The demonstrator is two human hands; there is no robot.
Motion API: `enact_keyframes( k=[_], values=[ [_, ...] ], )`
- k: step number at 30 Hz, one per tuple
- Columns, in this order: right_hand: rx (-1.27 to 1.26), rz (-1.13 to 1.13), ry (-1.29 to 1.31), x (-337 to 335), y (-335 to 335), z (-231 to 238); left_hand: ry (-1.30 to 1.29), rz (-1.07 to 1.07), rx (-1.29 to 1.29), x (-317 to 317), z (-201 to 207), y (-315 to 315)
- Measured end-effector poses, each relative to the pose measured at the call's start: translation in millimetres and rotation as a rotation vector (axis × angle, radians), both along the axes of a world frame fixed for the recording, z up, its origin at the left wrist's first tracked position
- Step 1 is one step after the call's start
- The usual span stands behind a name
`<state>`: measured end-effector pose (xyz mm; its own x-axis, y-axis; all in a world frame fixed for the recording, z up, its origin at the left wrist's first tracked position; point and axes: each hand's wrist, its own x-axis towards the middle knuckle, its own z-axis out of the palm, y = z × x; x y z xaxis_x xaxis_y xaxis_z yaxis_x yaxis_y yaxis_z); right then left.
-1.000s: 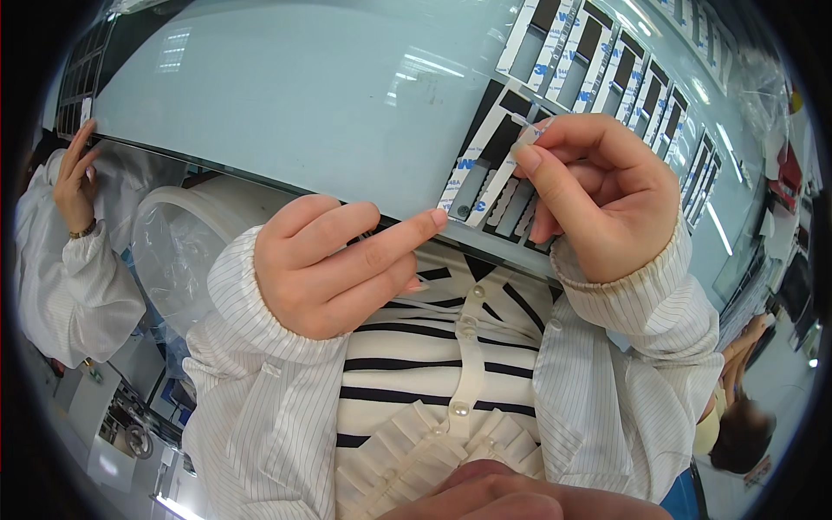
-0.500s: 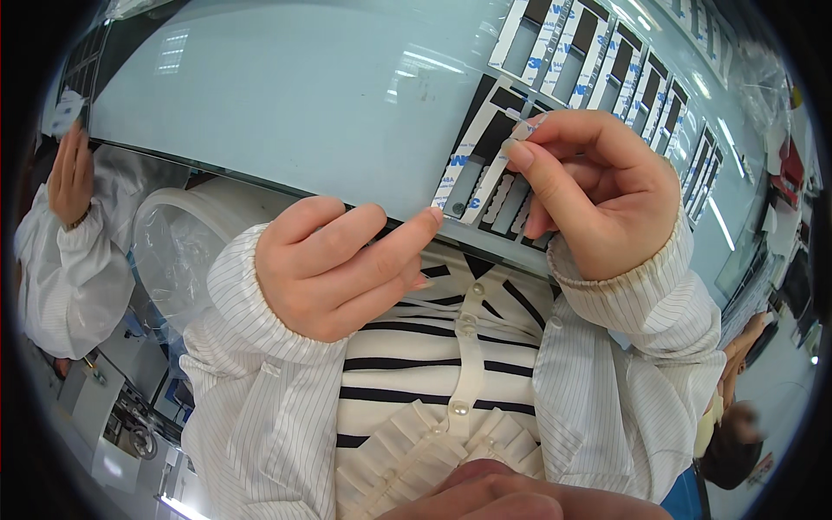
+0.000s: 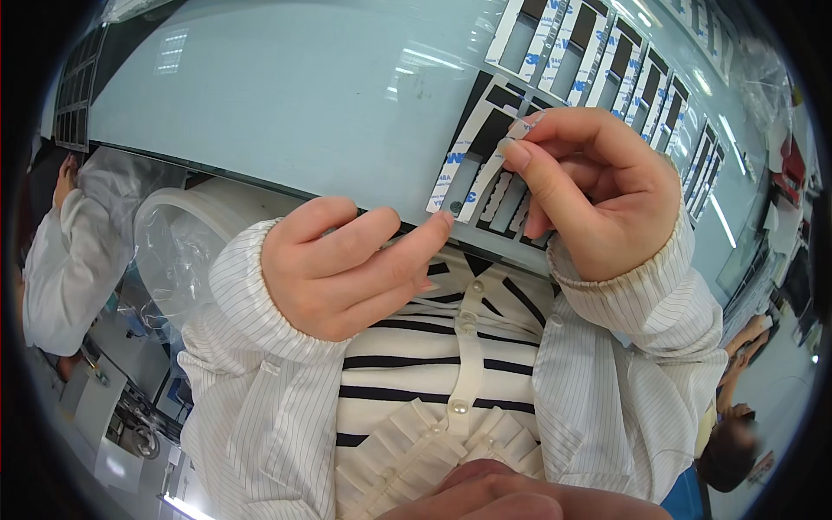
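My right hand (image 3: 598, 186) pinches the upper end of a narrow white adhesive strip (image 3: 479, 192) with blue print between thumb and forefinger. This strip slants over a black cut-out frame (image 3: 492, 126) near the table's front edge. A similar printed strip (image 3: 444, 180) runs along the left side of that frame. From my left hand (image 3: 347, 269) the forefinger reaches out to the strips' lower ends, its tip at a small dark round spot (image 3: 456, 207). The other left fingers are loosely bent and hold nothing. My right hand hides part of the frame.
Several more black frames with printed white strips (image 3: 579, 52) lie in a row across the glass-topped table (image 3: 286, 95). Left of me, below the table edge, stands a white bin (image 3: 165, 217) with a clear plastic liner. Other people are at both sides.
My left forefinger has slid slightly right along the strips' lower ends. My right hand keeps its pinch almost in place. A person's hand at the far left has lowered.
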<state>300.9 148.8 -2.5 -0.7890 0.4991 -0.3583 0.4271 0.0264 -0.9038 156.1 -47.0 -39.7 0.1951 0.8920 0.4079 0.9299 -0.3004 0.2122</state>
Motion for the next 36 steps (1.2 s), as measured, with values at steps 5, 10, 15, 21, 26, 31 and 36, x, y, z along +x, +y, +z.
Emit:
enact_keyframes(
  k=[5, 10, 15, 21, 26, 31, 36],
  values=[
    [0.033, 0.010, -0.005, -1, 0, -3, -0.013, -0.002, 0.000, -1, -1, 2],
    [0.038, 0.020, 0.015, -1, -1, 2, 0.006, -0.007, 0.010, 0, 4, 4],
    [0.163, 0.076, 0.044, 3, 3, -5, -0.057, -0.028, -0.012, -2, 1, 6],
    [0.603, 0.261, 0.239, 3, 17, -14, -0.114, -0.026, -0.013, 4, -2, 5],
    [0.564, 0.195, 0.230, 1, 16, -20, -0.161, -0.036, -0.013, 7, -1, 9],
    [0.558, 0.188, 0.240, 0, 17, -22, -0.238, -0.074, 0.003, 7, -3, 15],
    [0.555, 0.193, 0.223, 0, 17, -22, -0.281, -0.110, -0.003, 7, -3, 19]
  ],
)
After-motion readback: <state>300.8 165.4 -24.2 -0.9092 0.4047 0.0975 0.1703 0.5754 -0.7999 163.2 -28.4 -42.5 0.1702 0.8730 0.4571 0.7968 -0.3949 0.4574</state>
